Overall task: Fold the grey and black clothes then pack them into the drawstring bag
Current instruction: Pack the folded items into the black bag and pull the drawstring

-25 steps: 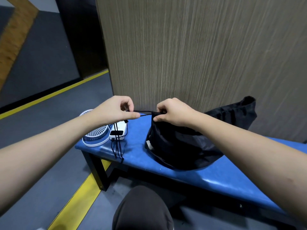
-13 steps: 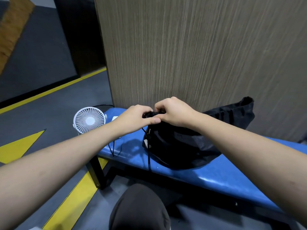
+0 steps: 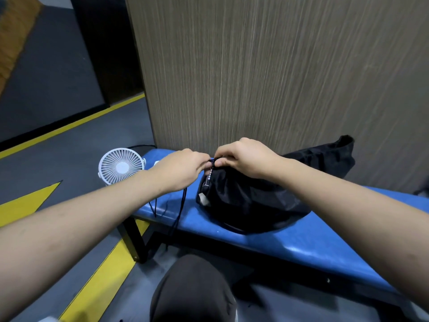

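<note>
- Right now both hands are meeting at the gathered mouth of the drawstring bag (image 3: 246, 201), which is sitting on the blue bench (image 3: 301, 247) directly under them.
- The right hand (image 3: 246, 156) is curling its fingers over the bunched neck and pinching it, while the left hand (image 3: 183, 168) is closing round the black cord (image 3: 178, 212) just beside that pinch; the cord's loose length is hanging below the left wrist, over the bench edge.
- The folded clothes are not showing; I am judging they are already inside, though the closed fabric is hiding this. A dark cloth (image 3: 325, 156) is lying beyond the right forearm, and I cannot tell whether it is a garment left unpacked or part of the bag.
- Risk: if the right hand is loosening its pinch while the left is pulling, the whole bag is likely sliding towards the left hand instead of cinching.
- Risk: the neck fabric is bunching unevenly, so the cord may be jamming in its channel and leaving a gap.
- Risk: the dangling cord is hanging close to other thin leads under the left forearm, and a wide pull could be snagging them and dragging the small white fan (image 3: 120, 166) standing just beyond the left wrist.
- Risk: that far cloth, if a garment, is being shut out.
</note>
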The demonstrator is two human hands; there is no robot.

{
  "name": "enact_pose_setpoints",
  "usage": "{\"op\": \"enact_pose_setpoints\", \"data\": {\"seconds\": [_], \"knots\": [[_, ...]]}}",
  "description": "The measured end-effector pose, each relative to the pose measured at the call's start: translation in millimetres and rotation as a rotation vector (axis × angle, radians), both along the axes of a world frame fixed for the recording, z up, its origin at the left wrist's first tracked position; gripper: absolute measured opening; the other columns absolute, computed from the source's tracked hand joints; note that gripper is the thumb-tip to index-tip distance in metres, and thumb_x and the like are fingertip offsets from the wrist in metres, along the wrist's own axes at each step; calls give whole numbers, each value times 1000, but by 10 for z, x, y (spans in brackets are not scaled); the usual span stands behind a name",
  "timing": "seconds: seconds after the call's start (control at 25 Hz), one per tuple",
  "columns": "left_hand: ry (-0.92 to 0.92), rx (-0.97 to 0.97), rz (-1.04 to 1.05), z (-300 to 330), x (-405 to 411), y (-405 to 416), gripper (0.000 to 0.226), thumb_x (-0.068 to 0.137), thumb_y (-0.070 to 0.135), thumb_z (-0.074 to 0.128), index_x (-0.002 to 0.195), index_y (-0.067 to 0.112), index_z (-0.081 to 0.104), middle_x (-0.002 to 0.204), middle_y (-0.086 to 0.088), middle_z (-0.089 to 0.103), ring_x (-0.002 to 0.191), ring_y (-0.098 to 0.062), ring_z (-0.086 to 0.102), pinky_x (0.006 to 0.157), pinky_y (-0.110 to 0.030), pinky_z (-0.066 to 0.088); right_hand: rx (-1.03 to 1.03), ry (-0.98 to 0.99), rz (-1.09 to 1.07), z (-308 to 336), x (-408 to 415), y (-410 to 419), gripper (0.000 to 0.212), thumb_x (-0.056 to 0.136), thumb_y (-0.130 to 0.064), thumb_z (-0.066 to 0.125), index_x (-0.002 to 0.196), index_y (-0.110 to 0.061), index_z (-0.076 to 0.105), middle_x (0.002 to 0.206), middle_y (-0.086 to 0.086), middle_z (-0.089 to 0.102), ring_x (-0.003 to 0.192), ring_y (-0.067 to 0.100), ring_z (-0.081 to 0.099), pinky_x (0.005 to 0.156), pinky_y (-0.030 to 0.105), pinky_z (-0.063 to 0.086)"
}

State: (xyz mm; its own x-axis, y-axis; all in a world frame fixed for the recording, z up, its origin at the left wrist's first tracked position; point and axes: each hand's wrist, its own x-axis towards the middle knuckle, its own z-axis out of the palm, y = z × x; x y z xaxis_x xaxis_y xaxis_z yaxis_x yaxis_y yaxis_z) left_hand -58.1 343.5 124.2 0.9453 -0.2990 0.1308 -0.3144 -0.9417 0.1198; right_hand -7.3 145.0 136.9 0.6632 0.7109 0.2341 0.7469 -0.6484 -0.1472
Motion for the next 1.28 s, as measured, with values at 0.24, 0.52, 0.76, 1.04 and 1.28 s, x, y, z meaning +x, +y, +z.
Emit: {"op": "enact_pose_setpoints", "data": {"seconds": [0.24,0.52,0.76,1.04,1.28], "knots": [[-100,198,-37,161,-50,38,22,104,29,38,92,27,57,65,7,43,75,-25,52,64,-35,35,-60,-108,-36,21,-17,-230,24,100,-45,48,93,-25,59,88,-2,65,86,26,59,66,33,36],[-140,285,-5,353,-26,416,23,104,28,41,84,32,49,64,6,45,66,-20,46,57,-33,28,-70,-182,-96,79,129,-680,26,100,-42,50,98,-21,65,96,5,65,96,29,61,78,34,40],[-108,294,63,262,66,765,23,101,23,49,80,31,55,59,7,45,59,-4,42,53,-30,27,-126,-231,-149,62,335,-1286,24,99,-40,51,92,-22,66,87,-2,67,95,20,62,79,29,26],[9,328,96,-39,236,548,27,105,36,37,85,33,55,70,6,51,75,-18,52,60,-32,34,24,-130,-306,-128,367,-1433,27,98,-39,53,86,-17,62,76,3,54,89,33,59,73,41,48],[80,339,96,-147,363,457,26,103,39,43,108,30,67,96,10,54,106,-17,55,84,-36,47,68,-132,-296,-136,319,-1404,28,99,-36,54,83,-14,60,78,8,61,88,35,60,70,40,46]]}}
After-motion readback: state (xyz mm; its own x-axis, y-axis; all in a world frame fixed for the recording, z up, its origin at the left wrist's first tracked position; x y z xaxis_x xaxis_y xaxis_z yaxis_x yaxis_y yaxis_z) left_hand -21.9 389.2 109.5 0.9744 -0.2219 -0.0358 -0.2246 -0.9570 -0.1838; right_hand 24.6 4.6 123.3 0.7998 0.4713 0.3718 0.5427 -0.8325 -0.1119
